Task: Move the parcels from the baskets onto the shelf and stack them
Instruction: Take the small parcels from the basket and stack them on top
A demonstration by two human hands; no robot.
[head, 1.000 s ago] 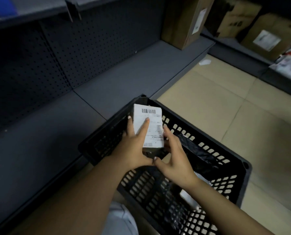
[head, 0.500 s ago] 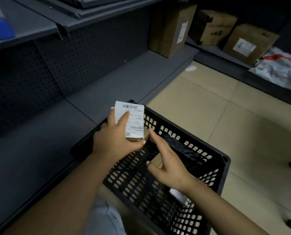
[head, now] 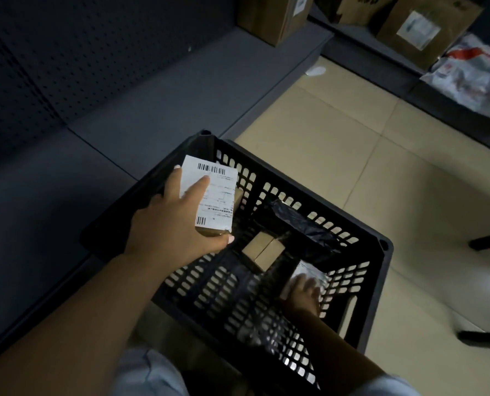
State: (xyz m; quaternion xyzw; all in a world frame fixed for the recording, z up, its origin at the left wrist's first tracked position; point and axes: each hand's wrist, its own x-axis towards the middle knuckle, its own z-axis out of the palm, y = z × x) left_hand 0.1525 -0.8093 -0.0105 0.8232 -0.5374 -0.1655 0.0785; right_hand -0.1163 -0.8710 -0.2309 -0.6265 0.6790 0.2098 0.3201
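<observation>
A black slotted basket (head: 361, 252) stands on the floor beside the low grey shelf (head: 140, 104). My left hand (head: 175, 224) grips a small brown parcel with a white barcode label (head: 215, 195), held above the basket's left corner. My right hand (head: 305, 292) reaches down inside the basket and rests on a pale plastic-wrapped parcel (head: 309, 274); whether it grips the parcel is unclear. A small brown box (head: 263, 250) and a black plastic bag (head: 298, 221) lie on the basket's bottom.
Cardboard boxes (head: 272, 18) stand at the shelf's far end. Another shelf at the right holds boxes (head: 421, 32) and a white and red mail bag (head: 478, 78). Tan floor tiles (head: 338, 132) lie between the shelves. Black furniture legs (head: 488, 241) show at the right edge.
My right hand let go of the labelled parcel and dropped into the basket onto the pale wrapped parcel. My left hand keeps the labelled parcel alone. The view tilted down.
</observation>
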